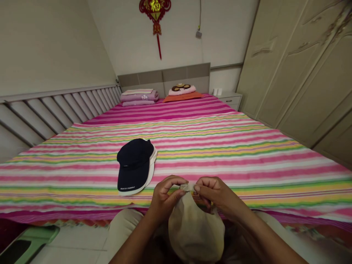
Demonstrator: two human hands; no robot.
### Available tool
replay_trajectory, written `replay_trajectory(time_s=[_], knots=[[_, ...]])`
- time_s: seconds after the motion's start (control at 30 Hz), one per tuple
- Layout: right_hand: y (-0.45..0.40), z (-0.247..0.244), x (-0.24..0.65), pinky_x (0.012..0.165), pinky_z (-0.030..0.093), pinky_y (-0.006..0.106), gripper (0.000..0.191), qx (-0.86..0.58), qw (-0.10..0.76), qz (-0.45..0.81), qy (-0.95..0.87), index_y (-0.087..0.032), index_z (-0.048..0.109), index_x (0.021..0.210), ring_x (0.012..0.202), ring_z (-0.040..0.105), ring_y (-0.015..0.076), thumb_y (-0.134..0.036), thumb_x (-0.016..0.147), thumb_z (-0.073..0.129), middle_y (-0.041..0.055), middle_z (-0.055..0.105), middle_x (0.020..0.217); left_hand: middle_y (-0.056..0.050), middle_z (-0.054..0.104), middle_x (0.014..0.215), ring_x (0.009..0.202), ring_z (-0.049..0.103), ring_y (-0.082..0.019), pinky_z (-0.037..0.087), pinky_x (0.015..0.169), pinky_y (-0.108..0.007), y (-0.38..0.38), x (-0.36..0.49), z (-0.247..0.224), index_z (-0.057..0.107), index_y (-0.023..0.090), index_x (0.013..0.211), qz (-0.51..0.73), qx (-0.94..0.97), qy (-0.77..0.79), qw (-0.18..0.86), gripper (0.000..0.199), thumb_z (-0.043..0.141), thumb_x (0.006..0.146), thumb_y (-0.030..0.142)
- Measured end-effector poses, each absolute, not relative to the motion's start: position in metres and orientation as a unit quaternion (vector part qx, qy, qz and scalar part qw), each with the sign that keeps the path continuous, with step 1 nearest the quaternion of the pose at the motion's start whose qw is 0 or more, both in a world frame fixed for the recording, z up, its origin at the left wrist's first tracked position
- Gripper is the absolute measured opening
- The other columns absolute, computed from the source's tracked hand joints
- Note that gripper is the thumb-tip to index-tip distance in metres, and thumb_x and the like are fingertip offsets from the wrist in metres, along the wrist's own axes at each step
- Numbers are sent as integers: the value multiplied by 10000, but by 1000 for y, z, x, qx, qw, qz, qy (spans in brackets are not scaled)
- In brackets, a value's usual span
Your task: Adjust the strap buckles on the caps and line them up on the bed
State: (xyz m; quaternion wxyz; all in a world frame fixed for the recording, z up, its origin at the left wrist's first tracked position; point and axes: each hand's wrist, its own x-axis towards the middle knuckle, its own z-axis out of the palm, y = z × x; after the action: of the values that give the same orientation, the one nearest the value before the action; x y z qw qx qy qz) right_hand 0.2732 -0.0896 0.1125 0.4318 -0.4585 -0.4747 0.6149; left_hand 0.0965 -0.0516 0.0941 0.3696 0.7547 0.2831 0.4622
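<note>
A beige cap (196, 231) hangs between my hands over my lap, its back strap (190, 187) uppermost. On the strap sits a small metal buckle (184, 187), pinched between the thumb and forefinger of my left hand (166, 200). My right hand (213, 190) is closed on the strap just right of the buckle. To the left, a navy cap (134, 161) with white lettering on its brim lies on the bed. Under it the pale edge of a white cap (151, 167) shows.
The bed has a striped sheet (214, 146). Folded purple bedding (140, 97) and a pillow (181, 90) on orange cloth lie by the headboard (148, 79). A bed rail (68, 104) runs along the left, a wardrobe (291, 69) stands right, and a green stool (35, 238) lower left.
</note>
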Motion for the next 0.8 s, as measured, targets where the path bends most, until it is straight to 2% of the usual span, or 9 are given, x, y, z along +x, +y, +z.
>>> replay_trajectory(time_s=[0.57, 0.8], knots=[[-85, 108, 267, 335, 217, 196, 255, -444, 448, 602, -490, -159, 490, 589, 326, 313, 51, -369, 701, 584, -64, 412, 388, -73, 658, 910, 882, 594, -173, 459, 760, -287, -57, 96, 100, 581, 181, 972, 443, 827, 282, 204, 209, 524, 773, 212], [-87, 111, 265, 372, 245, 192, 252, -434, 471, 600, -479, -170, 463, 625, 369, 324, 55, -381, 723, 562, -67, 405, 419, -55, 647, 906, 848, 595, -151, 452, 742, -260, -59, 100, 96, 574, 186, 974, 470, 794, 288, 256, 206, 516, 776, 192]])
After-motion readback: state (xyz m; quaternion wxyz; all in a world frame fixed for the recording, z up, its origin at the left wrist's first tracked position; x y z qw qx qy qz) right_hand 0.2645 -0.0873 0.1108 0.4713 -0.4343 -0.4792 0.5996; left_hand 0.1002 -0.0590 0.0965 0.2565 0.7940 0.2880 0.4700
